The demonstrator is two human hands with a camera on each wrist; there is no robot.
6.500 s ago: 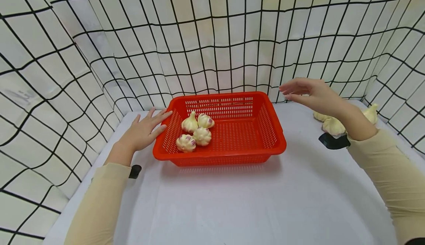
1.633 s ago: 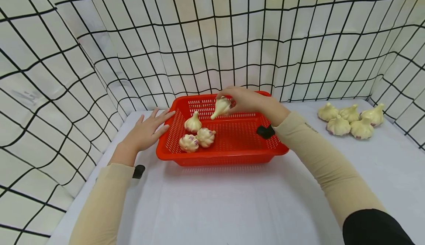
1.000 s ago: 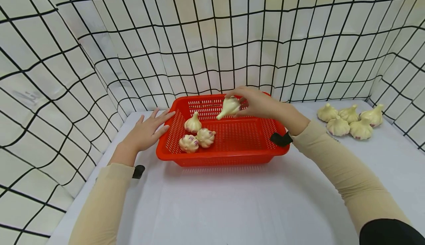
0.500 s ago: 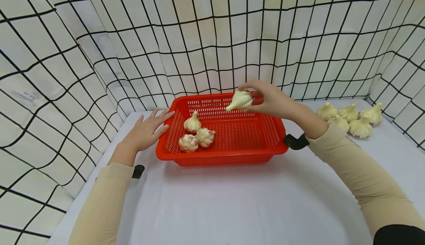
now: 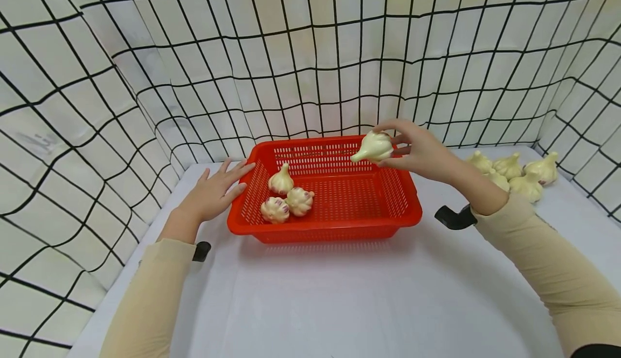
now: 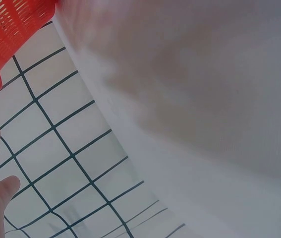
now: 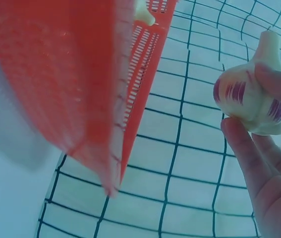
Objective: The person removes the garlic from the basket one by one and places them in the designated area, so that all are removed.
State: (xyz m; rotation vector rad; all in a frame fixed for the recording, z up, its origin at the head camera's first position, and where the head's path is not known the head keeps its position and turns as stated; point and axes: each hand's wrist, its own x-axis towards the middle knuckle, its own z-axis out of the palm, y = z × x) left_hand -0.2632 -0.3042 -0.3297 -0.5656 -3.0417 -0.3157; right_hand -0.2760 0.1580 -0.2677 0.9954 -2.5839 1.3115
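"Half a second earlier, held garlic bulb [image 5: 374,146] where?"
"Farther left; then shifted near back right corner of red basket [image 5: 322,225], pinched in right hand [image 5: 418,151]. Kept left hand [image 5: 213,190] spread on its rim."

In red rectangular plastic basket [image 5: 349,199], left half: three round cream garlic bulbs [image 5: 300,201]. Near basket's rear right corner: fourth bulb [image 5: 376,146]. Right of basket: five more bulbs [image 5: 526,186]. Behind: black square-mesh netting [image 5: 315,68].

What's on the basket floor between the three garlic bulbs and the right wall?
Nothing: in the head view, the basket floor is bare from the three garlic bulbs to the right wall. The right hand holds another bulb raised.
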